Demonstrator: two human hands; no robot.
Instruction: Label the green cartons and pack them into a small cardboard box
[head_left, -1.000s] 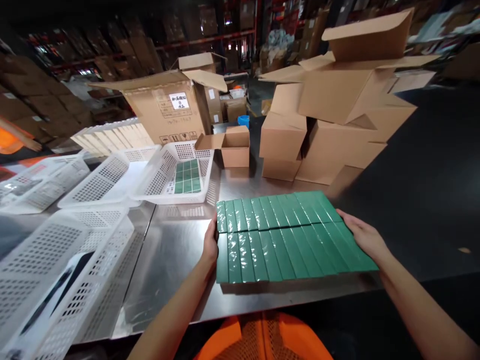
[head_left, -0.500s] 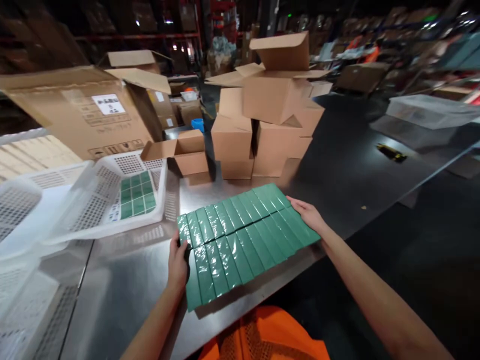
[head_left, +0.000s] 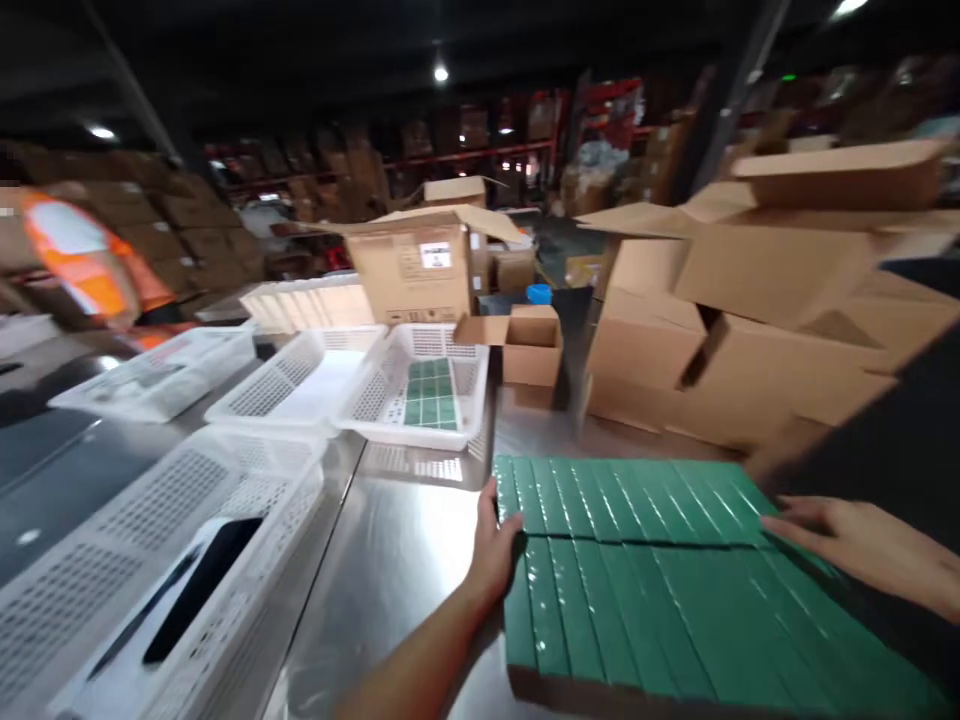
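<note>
A wide block of narrow green packs [head_left: 630,570] in glossy film, set in two rows, lies in front of me over the metal table. My left hand [head_left: 495,550] grips its left edge, thumb on top and fingers along the side. At the opposite edge, my right hand [head_left: 855,540] holds the block near its far right corner, partly blurred. The underside of the block is hidden. A sheet-like set of green squares [head_left: 431,393] lies inside a white perforated basket [head_left: 469,437] beyond my left hand.
Open cardboard boxes [head_left: 772,280] are stacked behind the block, with a small open box [head_left: 532,350] beside them. More white baskets [head_left: 225,450] stand to the left, one holding a dark flat item [head_left: 202,590]. A person in an orange vest [head_left: 90,250] is at far left.
My view has swung left, bringing the left baskets and the other person into sight. The green block now appears lower and further right, still between both hands.
</note>
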